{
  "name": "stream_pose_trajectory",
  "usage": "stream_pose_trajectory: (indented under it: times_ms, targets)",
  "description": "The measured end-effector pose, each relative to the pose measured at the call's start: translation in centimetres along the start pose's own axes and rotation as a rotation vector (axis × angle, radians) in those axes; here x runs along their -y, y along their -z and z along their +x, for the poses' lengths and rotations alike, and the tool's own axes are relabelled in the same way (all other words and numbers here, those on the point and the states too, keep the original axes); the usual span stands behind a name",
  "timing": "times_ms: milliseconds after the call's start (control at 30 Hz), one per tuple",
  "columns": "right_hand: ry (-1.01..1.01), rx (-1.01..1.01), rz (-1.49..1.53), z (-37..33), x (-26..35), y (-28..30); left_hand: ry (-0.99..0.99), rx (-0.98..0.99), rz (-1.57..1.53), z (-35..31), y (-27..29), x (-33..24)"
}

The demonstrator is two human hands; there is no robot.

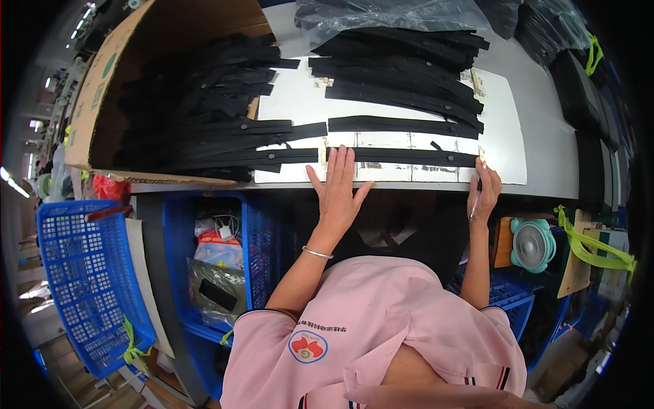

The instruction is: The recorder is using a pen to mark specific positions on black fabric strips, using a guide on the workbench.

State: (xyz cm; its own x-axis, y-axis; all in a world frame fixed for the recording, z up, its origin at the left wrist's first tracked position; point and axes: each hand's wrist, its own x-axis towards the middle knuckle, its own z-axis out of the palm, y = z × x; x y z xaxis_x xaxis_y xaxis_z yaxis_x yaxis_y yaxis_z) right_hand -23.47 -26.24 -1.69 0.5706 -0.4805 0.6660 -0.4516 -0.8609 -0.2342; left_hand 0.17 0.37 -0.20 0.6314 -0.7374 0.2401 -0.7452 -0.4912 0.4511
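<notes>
A long black fabric strip [402,155] with a round button near its right end lies straight along the front of a white board [505,116]. My left hand [337,198] rests on the strip's left end, fingers stretched out and thumb apart. At the other end is my right hand [485,198], its fingertips touching the strip beside a yellowish tape mark. A slim pen-like tool sits between the closed fingers of that hand. Just behind lies a second black strip [388,124], and farther back is a pile of similar strips [409,71].
A cardboard box [102,95] at the left spills black strips onto the board. Clear plastic [395,17] covers the back of the table. Below the edge stand blue crates [255,252], a blue basket [85,273] and a small teal fan [533,245].
</notes>
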Motion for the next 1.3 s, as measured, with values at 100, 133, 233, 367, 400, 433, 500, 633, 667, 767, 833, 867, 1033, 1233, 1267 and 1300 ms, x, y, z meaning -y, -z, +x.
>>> stream_pose_trajectory:
  times_ms: [100, 133, 233, 367, 400, 433, 500, 633, 667, 767, 833, 867, 1033, 1233, 1267, 1300]
  targets:
    - [-0.042, 0.055, -0.016, 0.3, 0.3, 0.5, 0.027, 0.007, -0.015, -0.2, 0.1, 0.3]
    - [-0.057, 0.078, -0.056, 0.6, 0.6, 0.7, 0.02, 0.0, -0.005, -0.2, 0.0, 0.4]
    - [-0.083, 0.001, 0.032, 2.7, 3.7, 1.0, 0.02, -0.003, -0.005, -0.1, -0.1, 0.4]
    - [-0.32, 0.185, 0.519, 6.0, 10.2, -0.7, 0.003, -0.021, 0.001, 0.0, -0.3, 0.5]
    - [-0.345, 0.297, 0.589, 6.5, 11.7, -1.4, 0.003, -0.018, -0.004, 0.0, -0.3, 0.5]
    - [-0.27, 0.316, 0.625, 7.5, 13.3, -2.1, 0.004, -0.016, -0.009, 0.0, -0.3, 0.5]
    - [-0.42, 0.34, 0.925, 8.4, 16.5, -4.3, 0.008, -0.017, -0.013, 0.0, -0.1, 0.5]
    - [-0.469, 0.39, 1.01, 8.2, 18.5, -8.7, -0.005, -0.009, -0.031, 0.1, 0.0, 0.2]
    - [-0.449, 0.377, 0.97, 8.1, 18.8, -9.6, -0.002, -0.012, -0.031, 0.1, -0.1, 0.3]
    - [-0.401, 0.385, 0.893, 7.5, 18.9, -10.3, -0.012, -0.042, -0.035, -0.2, -0.2, 0.6]
    - [-0.37, 0.382, 0.888, 7.4, 18.9, -10.6, -0.01, -0.047, -0.032, -0.2, -0.3, 0.6]
    - [-0.343, 0.372, 0.885, 7.4, 18.9, -10.7, -0.015, -0.05, -0.027, -0.2, -0.2, 0.7]
    - [-0.305, 0.404, 0.857, 7.2, 18.8, -10.9, -0.022, -0.051, -0.021, -0.3, -0.4, 0.8]
    - [-0.223, 0.344, 0.809, 7.0, 18.8, -11.1, -0.029, -0.049, -0.004, -0.2, -0.6, 0.7]
    - [-0.242, 0.325, 0.809, 7.1, 19.0, -10.9, -0.025, -0.042, 0.006, -0.2, -0.5, 0.8]
    - [-0.245, 0.325, 0.811, 7.2, 18.9, -10.5, -0.025, -0.039, 0.008, -0.2, -0.5, 0.7]
